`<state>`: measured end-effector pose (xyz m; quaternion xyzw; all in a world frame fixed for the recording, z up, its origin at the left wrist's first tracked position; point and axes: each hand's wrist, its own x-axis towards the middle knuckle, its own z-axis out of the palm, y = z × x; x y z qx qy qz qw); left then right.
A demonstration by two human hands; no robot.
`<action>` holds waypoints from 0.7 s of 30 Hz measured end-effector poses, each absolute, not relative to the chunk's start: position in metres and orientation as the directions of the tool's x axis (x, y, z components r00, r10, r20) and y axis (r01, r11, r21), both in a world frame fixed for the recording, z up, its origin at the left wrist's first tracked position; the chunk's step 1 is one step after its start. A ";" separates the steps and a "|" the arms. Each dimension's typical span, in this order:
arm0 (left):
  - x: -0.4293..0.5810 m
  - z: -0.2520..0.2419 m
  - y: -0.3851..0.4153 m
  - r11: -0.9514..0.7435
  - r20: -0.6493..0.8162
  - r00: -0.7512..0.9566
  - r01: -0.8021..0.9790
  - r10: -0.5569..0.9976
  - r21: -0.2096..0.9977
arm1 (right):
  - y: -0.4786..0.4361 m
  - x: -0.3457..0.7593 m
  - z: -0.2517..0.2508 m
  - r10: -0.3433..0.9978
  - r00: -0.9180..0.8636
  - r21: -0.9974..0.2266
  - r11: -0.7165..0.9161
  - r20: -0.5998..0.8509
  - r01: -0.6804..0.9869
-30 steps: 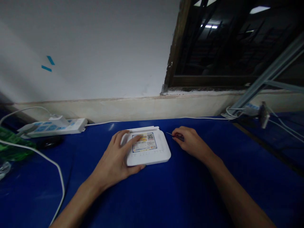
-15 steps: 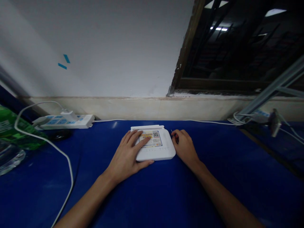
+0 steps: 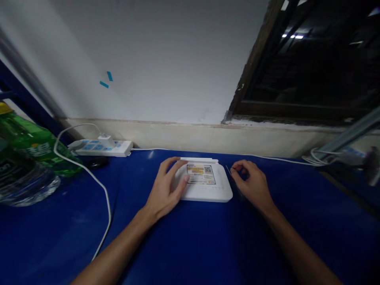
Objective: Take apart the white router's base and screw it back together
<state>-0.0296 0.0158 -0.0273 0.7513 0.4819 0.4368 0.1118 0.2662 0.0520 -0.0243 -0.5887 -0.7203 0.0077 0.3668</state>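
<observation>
A white router (image 3: 208,193) lies flat on the blue tabletop, with a printed label (image 3: 204,178) on top and its antenna (image 3: 202,160) folded along the back edge. My left hand (image 3: 168,188) is over the router's left side, fingers apart and curved, thumb tip by the label's left edge. Whether the fingertips press on the casing is hard to see. Just off the router's right side, my right hand (image 3: 252,182) pinches a thin, pin-like metal piece (image 3: 228,170) that points up and left. Its lower end is hidden by the fingers.
At left stand a green bottle (image 3: 38,146), a clear bottle (image 3: 26,182) and a power strip (image 3: 121,148) with a plugged-in charger (image 3: 106,140). A white cable (image 3: 101,186) loops across the table. A metal frame (image 3: 350,136) and coiled cable (image 3: 317,158) are at right.
The view has swung left, showing more of the bottles. My left hand has drawn back from lying across the label to the router's left side. My right hand has moved slightly away from the router.
</observation>
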 end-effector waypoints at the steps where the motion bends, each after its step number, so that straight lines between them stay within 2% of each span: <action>1: -0.032 -0.026 0.018 -0.459 0.544 0.074 0.639 0.836 0.618 | 0.050 0.267 -0.021 0.863 -0.065 -0.462 0.330 0.501 0.823; 3: -0.038 -0.027 0.023 -0.350 0.499 -0.044 0.660 0.865 0.665 | 0.046 0.268 -0.015 0.887 -0.163 -0.481 0.380 0.432 0.790; 7: -0.047 -0.035 0.032 -0.243 0.407 -0.095 0.672 0.908 0.699 | 0.041 0.270 -0.012 0.870 -0.338 -0.400 0.471 0.359 0.786; 13: -0.048 -0.041 0.035 -0.205 0.353 -0.082 0.683 0.932 0.701 | 0.040 0.272 -0.013 0.857 -0.352 -0.349 0.483 0.375 0.803; 21: -0.047 -0.037 0.030 -0.247 0.386 -0.053 0.685 0.921 0.685 | 0.042 0.275 -0.011 0.851 -0.356 -0.324 0.487 0.387 0.811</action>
